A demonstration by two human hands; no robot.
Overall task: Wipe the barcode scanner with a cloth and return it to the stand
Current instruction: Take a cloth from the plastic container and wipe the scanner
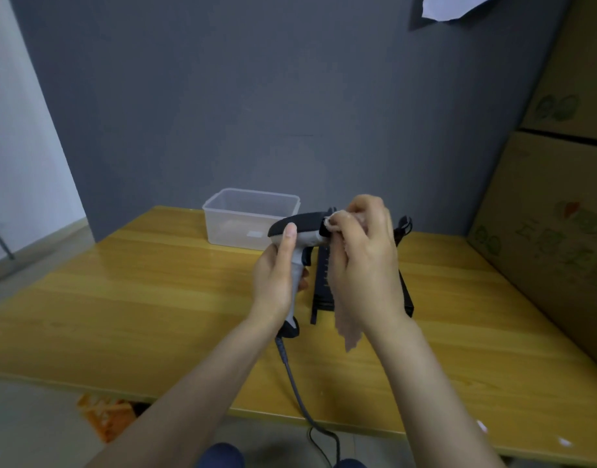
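My left hand (276, 275) grips the handle of a grey and black barcode scanner (302, 231), holding it upright above the table with its head pointing right. My right hand (364, 261) holds a pale pink cloth (348, 327) and presses it against the front of the scanner's head; the cloth's loose end hangs down below the hand. The scanner's grey cable (295, 383) runs from the handle's base down over the table's front edge. The black stand (324, 282) rests on the table behind my hands, largely hidden by them.
A clear plastic container (246, 214) stands at the back of the yellow wooden table (138, 298), against a grey wall. Stacked cardboard boxes (553, 214) line the right side. An orange object (106, 417) lies on the floor below the table's front edge.
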